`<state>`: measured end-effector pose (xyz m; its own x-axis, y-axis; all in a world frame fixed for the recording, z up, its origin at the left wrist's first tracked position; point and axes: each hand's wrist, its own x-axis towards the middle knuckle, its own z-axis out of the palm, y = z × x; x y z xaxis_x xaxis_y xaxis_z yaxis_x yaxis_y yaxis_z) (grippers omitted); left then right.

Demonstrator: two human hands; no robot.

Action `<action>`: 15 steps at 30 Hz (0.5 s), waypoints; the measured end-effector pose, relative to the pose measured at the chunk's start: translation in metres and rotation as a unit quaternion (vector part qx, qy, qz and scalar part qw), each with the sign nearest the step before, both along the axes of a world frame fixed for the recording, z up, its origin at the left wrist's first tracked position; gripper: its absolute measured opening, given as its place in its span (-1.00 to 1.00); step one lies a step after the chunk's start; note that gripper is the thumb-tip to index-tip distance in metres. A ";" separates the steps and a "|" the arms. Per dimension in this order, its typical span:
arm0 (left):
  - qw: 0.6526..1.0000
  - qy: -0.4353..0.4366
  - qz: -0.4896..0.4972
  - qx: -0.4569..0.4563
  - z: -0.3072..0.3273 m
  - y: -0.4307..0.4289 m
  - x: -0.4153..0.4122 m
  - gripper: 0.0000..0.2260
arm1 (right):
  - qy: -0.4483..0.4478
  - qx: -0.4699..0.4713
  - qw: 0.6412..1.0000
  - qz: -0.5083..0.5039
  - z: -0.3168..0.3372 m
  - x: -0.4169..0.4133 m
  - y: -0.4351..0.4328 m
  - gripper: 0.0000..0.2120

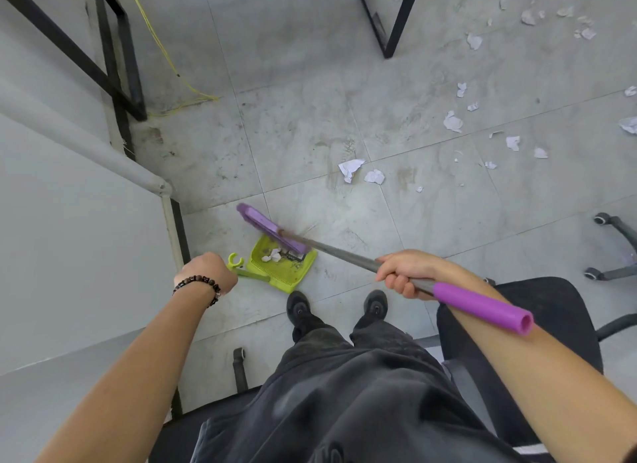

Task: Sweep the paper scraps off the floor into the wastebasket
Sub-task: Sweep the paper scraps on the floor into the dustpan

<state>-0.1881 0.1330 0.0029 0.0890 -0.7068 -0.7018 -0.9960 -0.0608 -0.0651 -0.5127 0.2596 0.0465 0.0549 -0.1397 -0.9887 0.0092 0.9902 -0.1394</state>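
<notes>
— Where are the paper scraps (pixel 351 169)?

— Mostly on the grey tiled floor (pixel 310 118); two crumpled white pieces lie near each other ahead of the feet; smaller ones trail off loosely to the upper right; a few white bits sit inside the dustpan (pixel 293 280).

— And the dustpan itself?

— Lime green, lying on the floor just ahead of the left shoe; the broom (pixel 344 256) comes in from the right, and its purple head (pixel 265 226) lies across the pan's far edge, blurred, so I cannot tell whether the bristles touch the scraps inside.

— What are the hands doing?

— The left hand (pixel 206 271) is curled round the dustpan's handle, with the handle's clip end poking out past the knuckles; a dark beaded bracelet (pixel 203 283) circles that wrist; the right hand (pixel 403 273) grips the broom's grey shaft, fingers wrapped under it, just below the purple grip (pixel 482 307), which lies over the right forearm.

— What lies around all that?

— Black shoes (pixel 299 307) and dark trousers at the bottom centre; a black office chair (pixel 517 324) just beside the right leg; castors (pixel 601 218) of another chair at the right edge; a black frame (pixel 389 25) standing further off; a yellow cable (pixel 165 56) trailing down to the floor at the upper left.
</notes>
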 end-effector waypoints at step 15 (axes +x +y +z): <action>0.996 0.051 -0.071 -0.014 0.003 -0.059 -0.057 -0.93 | 0.136 -0.086 0.978 -0.136 -0.014 -0.006 -0.013 -0.85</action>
<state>-0.2452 0.0744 0.0057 -0.0838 -0.7261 -0.6825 -0.9960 0.0814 0.0358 -0.5188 0.2468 0.0323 -0.2682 -0.2784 -0.9223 0.2078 0.9181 -0.3375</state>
